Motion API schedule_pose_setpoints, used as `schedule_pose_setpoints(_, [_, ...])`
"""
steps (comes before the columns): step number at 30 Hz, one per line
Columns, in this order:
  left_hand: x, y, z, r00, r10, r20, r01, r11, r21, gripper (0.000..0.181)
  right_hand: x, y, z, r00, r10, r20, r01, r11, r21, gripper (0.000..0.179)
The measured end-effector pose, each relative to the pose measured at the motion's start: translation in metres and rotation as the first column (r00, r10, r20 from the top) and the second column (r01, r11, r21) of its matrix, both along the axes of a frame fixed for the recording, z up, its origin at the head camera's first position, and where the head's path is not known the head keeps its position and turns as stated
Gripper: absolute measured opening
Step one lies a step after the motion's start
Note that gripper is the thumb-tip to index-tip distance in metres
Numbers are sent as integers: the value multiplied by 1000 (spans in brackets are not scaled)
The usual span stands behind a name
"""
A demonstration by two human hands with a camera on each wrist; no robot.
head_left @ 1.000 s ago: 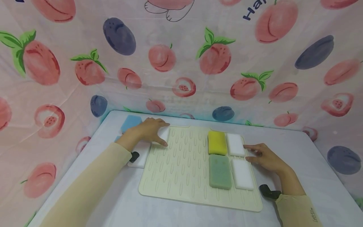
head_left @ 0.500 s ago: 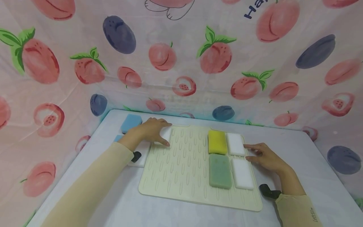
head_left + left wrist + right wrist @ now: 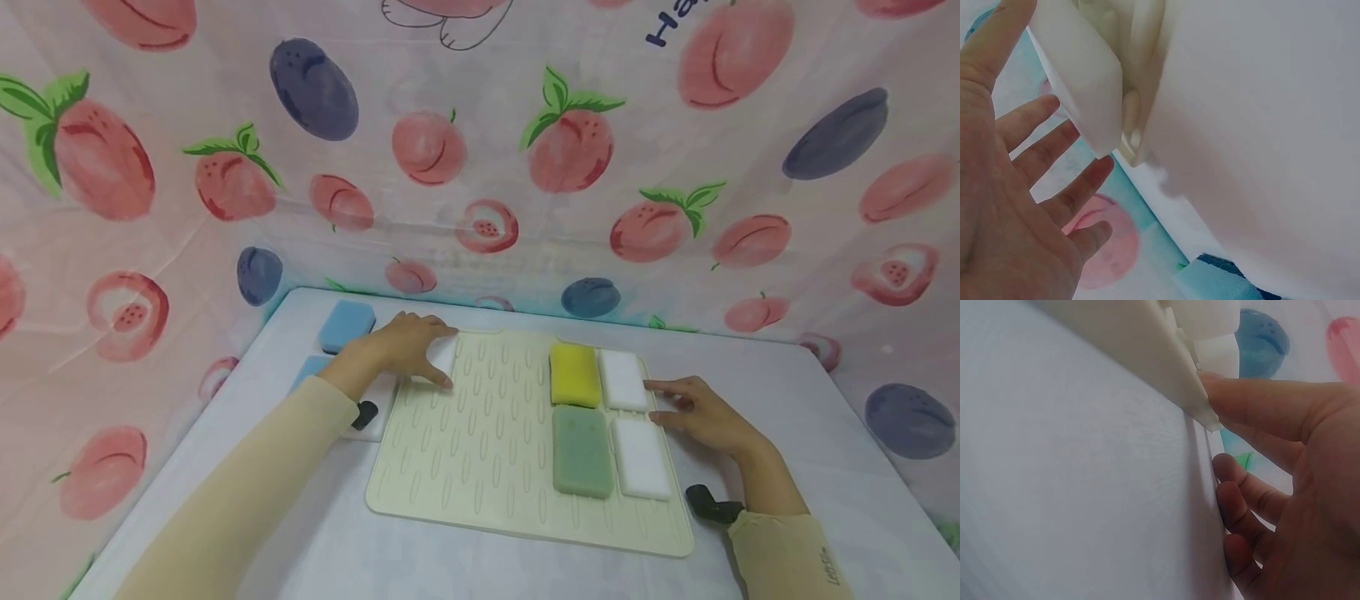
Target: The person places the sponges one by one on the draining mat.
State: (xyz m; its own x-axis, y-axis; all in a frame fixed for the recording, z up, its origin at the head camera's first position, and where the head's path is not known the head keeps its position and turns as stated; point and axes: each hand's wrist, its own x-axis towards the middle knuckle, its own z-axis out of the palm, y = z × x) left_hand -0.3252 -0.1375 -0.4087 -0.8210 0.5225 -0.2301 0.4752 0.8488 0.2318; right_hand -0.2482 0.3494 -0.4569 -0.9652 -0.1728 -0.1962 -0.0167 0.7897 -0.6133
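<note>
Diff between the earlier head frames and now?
Left hand shifted slightly right, and the white sponge under it moved the same way at the far-left of the mat. More of the nearer blue sponge shows past the left sleeve. No grab or release visible. Right hand, mat, yellow sponge and green sponge stayed put.

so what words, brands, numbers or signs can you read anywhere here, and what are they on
"Ha", dark blue, on the pale pink fruit-print cloth backdrop; cut off at the picture's top edge.
Small dark lettering on the beige fabric right sleeve: too small to read.
None visible on the cream rectangular mat.
</note>
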Motion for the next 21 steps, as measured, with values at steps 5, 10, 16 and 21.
schedule_pose_setpoints(5, [1,0,0,1000,8,-1,-8,1000,-4,101,0,-1,1,1000,4,-4,-4,1000,-3,64])
schedule_pose_setpoints(10, [1,2,0,1000,-3,-5,3,1000,-3,102,1,-2,1,1000,6,-3,-6,1000,-8,64])
schedule_pose_setpoints(16, [3,4,0,1000,3,-7,-3,1000,-7,102,0,-2,1,1000,7,-8,-7,1000,-6,64])
schedule_pose_setpoints(21, [5,5,0,1000,19,-12,-19,1000,-5,102,1,-3,2,1000,9,-16,-9,1000,5,64])
